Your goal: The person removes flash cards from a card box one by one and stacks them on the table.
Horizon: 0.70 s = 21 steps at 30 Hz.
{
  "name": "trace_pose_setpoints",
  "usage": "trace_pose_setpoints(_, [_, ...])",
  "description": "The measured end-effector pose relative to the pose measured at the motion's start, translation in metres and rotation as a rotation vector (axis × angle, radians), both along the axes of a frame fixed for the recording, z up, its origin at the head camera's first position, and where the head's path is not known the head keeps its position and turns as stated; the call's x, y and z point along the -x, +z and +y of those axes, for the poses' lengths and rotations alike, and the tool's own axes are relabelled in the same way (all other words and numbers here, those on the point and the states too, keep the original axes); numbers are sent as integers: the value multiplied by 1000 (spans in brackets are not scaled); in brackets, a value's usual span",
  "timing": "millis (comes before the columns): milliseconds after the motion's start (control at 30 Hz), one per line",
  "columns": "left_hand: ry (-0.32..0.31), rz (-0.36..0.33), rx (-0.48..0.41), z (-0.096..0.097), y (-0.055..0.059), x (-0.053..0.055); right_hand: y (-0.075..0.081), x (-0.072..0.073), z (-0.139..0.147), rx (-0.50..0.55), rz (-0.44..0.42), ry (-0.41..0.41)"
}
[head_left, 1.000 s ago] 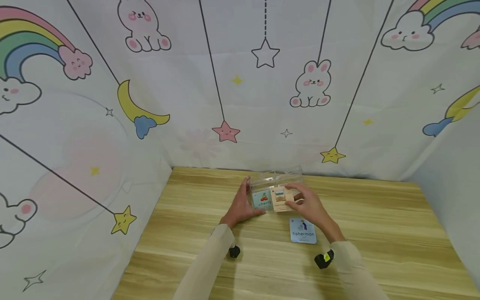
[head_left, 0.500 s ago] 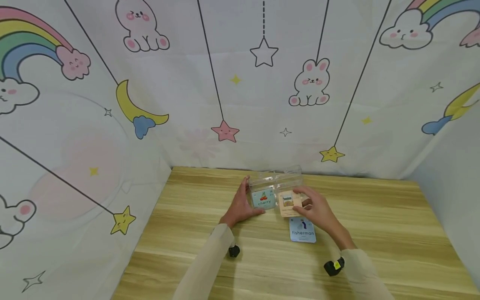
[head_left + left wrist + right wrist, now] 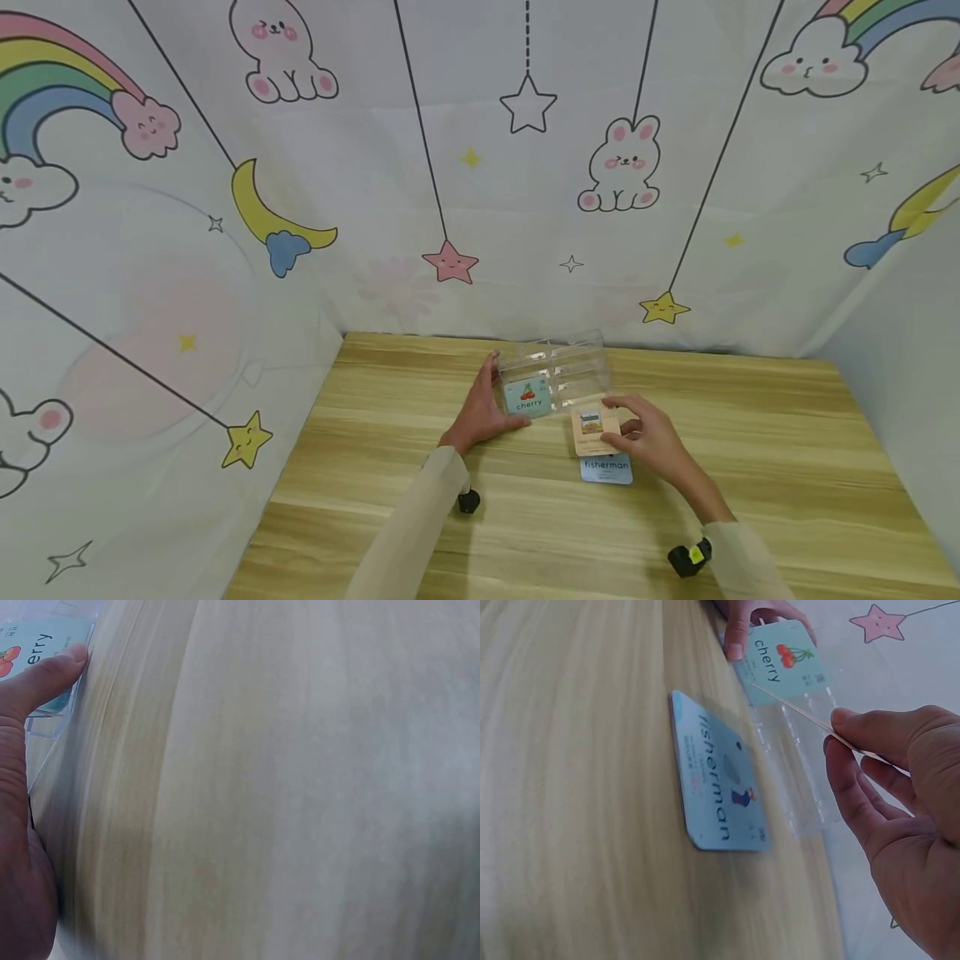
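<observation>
Between thumb and fingers my right hand (image 3: 652, 437) pinches a pale orange flash card (image 3: 591, 437) with a small picture on it. In the right wrist view that card is seen edge-on, above the table. Below it in the head view lies a blue "fisherman" card (image 3: 607, 472), partly covered from sight; the right wrist view shows its thick edge, like a stack. My left hand (image 3: 480, 417) grips the left end of a clear plastic box (image 3: 579, 371) with compartments, thumb at the front. A teal "cherry" card (image 3: 528, 397) sits in its front left compartment.
The wood-grain table (image 3: 750, 450) ends at the back against a white cloth (image 3: 375, 167) printed with rabbits, stars and rainbows. The box stands close to that back edge. A black wrist camera (image 3: 688, 558) hangs at my right cuff.
My right hand has drawn the orange card away from the box, toward me and to the right, over the fisherman card. The left hand and the box have stayed in place.
</observation>
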<state>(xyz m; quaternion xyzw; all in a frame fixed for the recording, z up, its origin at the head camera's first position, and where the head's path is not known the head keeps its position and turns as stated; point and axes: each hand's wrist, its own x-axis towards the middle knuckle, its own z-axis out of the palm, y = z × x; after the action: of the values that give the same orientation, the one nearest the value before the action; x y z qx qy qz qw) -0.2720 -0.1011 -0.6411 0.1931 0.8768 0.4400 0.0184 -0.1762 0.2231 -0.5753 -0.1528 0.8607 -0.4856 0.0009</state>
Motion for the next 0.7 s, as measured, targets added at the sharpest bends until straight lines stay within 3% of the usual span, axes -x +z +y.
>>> trace_pose_setpoints(400, [-1,-24,1,0,3,0,-13,-16,12,52,-84,-43])
trace_pose_setpoints(700, [4,-6,7,0,1,1,-18,-21,12,150,-171,-17])
